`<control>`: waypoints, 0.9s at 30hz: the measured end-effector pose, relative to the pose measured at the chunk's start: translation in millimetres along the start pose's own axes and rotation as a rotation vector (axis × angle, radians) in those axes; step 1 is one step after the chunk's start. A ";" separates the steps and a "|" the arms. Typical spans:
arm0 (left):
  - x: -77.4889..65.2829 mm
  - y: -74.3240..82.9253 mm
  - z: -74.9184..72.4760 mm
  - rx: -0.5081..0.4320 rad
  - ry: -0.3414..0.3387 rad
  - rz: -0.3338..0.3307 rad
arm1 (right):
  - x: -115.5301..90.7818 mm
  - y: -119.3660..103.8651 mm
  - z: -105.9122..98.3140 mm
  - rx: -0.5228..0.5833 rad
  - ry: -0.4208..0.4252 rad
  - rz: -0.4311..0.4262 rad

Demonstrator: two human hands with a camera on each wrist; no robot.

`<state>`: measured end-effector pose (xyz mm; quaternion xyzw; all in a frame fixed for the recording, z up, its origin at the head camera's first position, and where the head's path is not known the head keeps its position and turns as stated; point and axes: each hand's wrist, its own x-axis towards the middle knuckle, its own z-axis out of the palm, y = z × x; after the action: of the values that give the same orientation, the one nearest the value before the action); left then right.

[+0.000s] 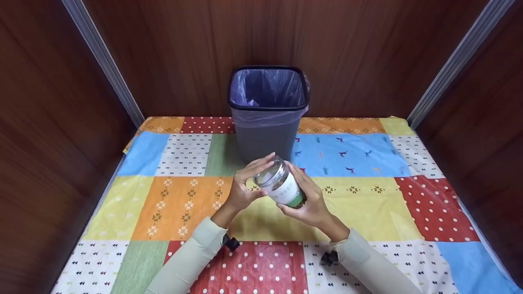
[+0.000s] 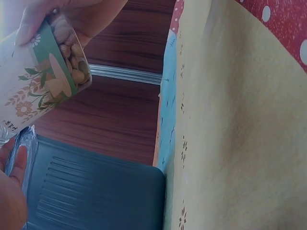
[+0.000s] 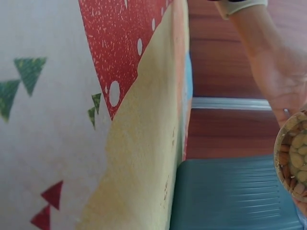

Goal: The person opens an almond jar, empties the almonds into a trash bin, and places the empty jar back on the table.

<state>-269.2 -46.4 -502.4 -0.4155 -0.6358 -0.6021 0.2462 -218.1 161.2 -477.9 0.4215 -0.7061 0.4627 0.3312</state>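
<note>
A clear jar [image 1: 288, 191] with a white and green label is held tilted above the table, its clear top end toward the upper left. My right hand [image 1: 311, 201] grips the jar's body, thumb underneath and fingers along the far side. My left hand [image 1: 242, 191] holds the top end between thumb and fingers. In the left wrist view the label [image 2: 45, 88] shows flowers and leaves, with nuts [image 2: 76, 62] behind the clear wall near the base. Almond-shaped nuts [image 3: 298, 155] also show through the jar's round bottom in the right wrist view.
A grey bin [image 1: 265, 134] with a thin plastic liner stands just beyond the hands. A patchwork cloth [image 1: 184, 208] covers the table. Dark wood-like panels [image 1: 196, 49] with metal corner strips [image 1: 108, 61] enclose the back and sides.
</note>
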 end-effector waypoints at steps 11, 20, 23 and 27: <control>6.3 17.7 2.4 0.017 0.010 0.004 | 0.2 2.0 -0.4 -0.007 0.010 -0.028; 14.0 41.0 3.5 -0.001 0.021 0.003 | -0.6 2.5 0.7 -0.008 0.016 -0.025; 11.1 33.2 4.9 0.018 0.028 -0.007 | -0.9 2.1 0.4 -0.007 0.017 -0.018; 5.6 16.0 7.0 0.048 0.038 -0.017 | -1.5 2.0 -0.4 -0.002 0.022 -0.012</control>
<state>-257.7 -39.4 -490.0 -0.3925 -0.6489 -0.5964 0.2629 -219.2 162.5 -479.8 0.4202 -0.7006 0.4644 0.3420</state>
